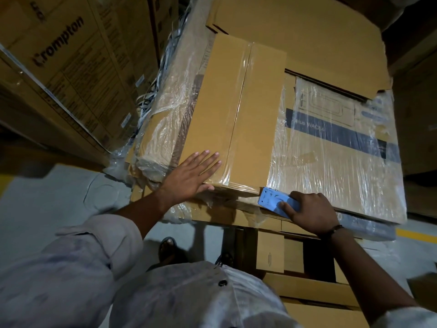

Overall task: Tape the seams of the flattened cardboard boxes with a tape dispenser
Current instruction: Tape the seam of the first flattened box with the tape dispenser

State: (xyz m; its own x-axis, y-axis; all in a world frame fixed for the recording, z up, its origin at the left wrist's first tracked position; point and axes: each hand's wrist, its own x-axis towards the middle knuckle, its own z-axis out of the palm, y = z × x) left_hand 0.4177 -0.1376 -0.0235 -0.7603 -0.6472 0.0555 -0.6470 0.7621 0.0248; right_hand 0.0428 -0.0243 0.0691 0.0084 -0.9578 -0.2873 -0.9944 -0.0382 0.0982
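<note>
Head — Crompton stack (pixel 59 55) (left of box (pixel 220 119))

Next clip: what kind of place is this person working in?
Most likely a warehouse or stockroom: stacked brown cardboard cartons printed "Crompton" on the left, a plastic-wrapped carton with a dark blue band, and a grey concrete floor with a yellow painted line.

I see a pale grey concrete floor (pixel 59 192) with a yellow painted line (pixel 417 235) at right. Stacked printed brown cartons (pixel 71 67) rise at left in dim light.
</note>
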